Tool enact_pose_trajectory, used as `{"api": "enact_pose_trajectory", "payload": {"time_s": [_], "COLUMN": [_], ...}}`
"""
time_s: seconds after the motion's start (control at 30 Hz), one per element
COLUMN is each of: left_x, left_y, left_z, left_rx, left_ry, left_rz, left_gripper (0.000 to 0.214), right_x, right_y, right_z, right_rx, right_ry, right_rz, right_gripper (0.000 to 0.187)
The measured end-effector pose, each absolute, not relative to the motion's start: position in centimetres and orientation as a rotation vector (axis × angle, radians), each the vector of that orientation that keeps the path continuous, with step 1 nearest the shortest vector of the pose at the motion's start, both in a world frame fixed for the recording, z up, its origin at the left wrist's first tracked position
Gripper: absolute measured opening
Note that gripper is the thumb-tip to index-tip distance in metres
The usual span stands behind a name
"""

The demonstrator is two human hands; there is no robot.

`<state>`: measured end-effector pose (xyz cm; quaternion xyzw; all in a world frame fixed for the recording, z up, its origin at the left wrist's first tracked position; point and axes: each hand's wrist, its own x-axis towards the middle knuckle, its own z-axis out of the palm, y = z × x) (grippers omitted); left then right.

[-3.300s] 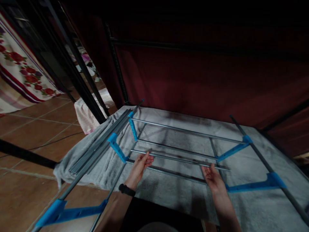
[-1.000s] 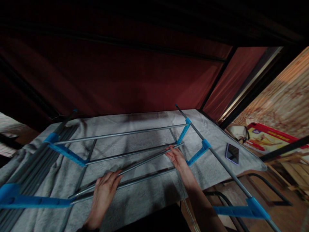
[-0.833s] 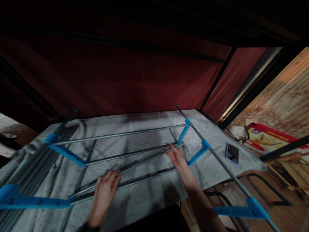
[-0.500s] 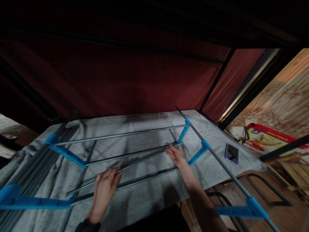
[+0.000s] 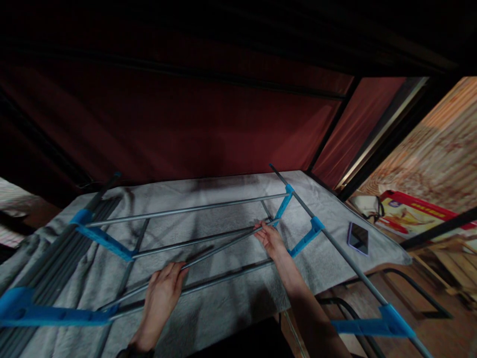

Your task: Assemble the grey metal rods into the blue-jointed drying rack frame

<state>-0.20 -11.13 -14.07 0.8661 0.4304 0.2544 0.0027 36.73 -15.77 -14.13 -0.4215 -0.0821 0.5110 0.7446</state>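
head view, slanted metal rod (image 5: 223,244) held between left hand (image 5: 162,293), right hand (image 5: 270,239)

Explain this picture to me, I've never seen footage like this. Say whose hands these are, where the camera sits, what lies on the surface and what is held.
There is no machine here. The bare left hand and right hand belong to one person, and the camera sits on that person's head, looking forward and down. A grey towel covers the surface. On it lies a rack frame of thin metal rails joined by blue brackets. A bundle of spare rods lies at the left edge, and a smartphone at the right. One loose metal rod slants across the rails. The right hand pinches it near its far end. The left hand rests stretched fingers on it nearer the other end.
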Motion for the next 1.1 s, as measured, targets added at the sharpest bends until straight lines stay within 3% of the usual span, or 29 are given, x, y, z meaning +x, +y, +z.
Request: {"api": "enact_pose_trajectory", "payload": {"time_s": [0.53, 1.1], "left_x": [0.5, 1.0], "left_y": [-10.6, -10.1], "left_z": [-13.3, -13.2], "left_rx": [2.708, 2.720], "left_ry": [1.355, 1.354], "left_rz": [0.816, 0.804], "left_gripper": [0.044, 0.047], "right_x": [37.1, 37.7], "right_y": [-14.8, -14.5], "right_z": [-14.0, -14.4], "right_rx": [-0.905, -0.927], "right_ry": [-0.198, -0.203], "right_rz": [1.142, 1.126], "right_gripper": [0.008, 0.015]}}
